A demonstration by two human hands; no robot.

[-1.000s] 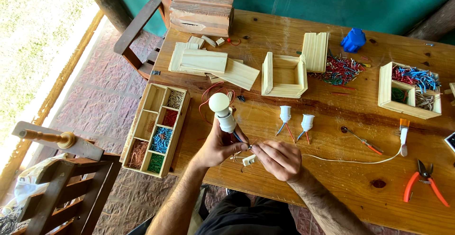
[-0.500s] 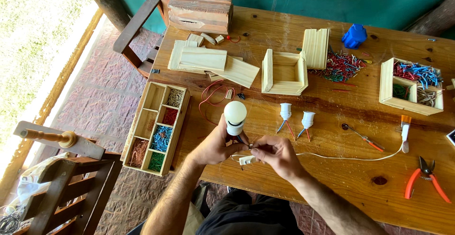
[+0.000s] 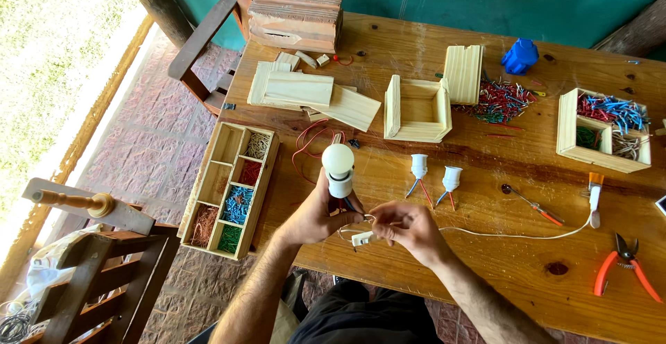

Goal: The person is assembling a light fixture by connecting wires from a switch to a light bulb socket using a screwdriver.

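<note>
My left hand (image 3: 312, 213) grips a white lamp socket with a round white bulb (image 3: 338, 163) standing upright in it. My right hand (image 3: 409, 227) pinches thin wires beside a small white inline switch (image 3: 361, 238), just below the socket. A white cord (image 3: 513, 234) runs from my right hand to the right, to a white plug (image 3: 595, 198). Both hands are close together over the near part of the wooden table (image 3: 485, 274).
Two spare white sockets (image 3: 435, 174) with wires lie beyond my hands. A divided wooden tray (image 3: 232, 188) of coloured wire bits is at left. Small wooden boxes (image 3: 416, 108), planks (image 3: 312, 94), a screwdriver (image 3: 533, 204), orange pliers (image 3: 624, 269) and a blue object (image 3: 519, 55) lie around.
The bulb in my left hand has shifted slightly right and stands more upright. My right hand has moved closer to the switch and wires.
</note>
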